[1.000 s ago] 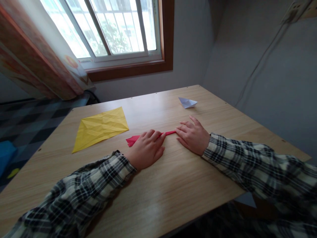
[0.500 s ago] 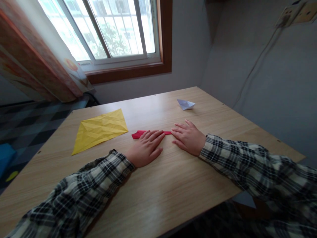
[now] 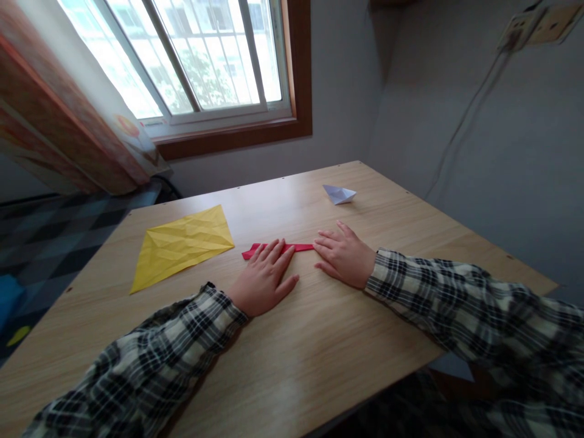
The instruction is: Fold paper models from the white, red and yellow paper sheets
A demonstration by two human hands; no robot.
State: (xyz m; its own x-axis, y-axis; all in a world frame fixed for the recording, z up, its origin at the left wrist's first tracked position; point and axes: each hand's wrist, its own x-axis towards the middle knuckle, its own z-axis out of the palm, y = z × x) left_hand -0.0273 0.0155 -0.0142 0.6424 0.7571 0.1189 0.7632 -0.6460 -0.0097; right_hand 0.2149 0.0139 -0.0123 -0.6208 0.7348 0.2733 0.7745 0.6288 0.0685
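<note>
A narrow folded strip of red paper lies across the middle of the wooden table. Over its left part rests my left hand, palm down with the fingers stretched out; a wider folded red end sticks out to the left of the fingertips. My right hand is spread flat, its fingertips on or against the strip's right end, which they hide. Between the hands a short stretch of red shows. Neither hand grips anything.
A creased yellow paper sheet lies on the table at the left. Beyond my right hand sits a folded white paper boat. A window and a curtain are behind the table.
My left hand's fingers have shifted slightly left and spread, baring more of the red strip between the hands. My right hand has stayed nearly in place. The view has tilted slightly.
</note>
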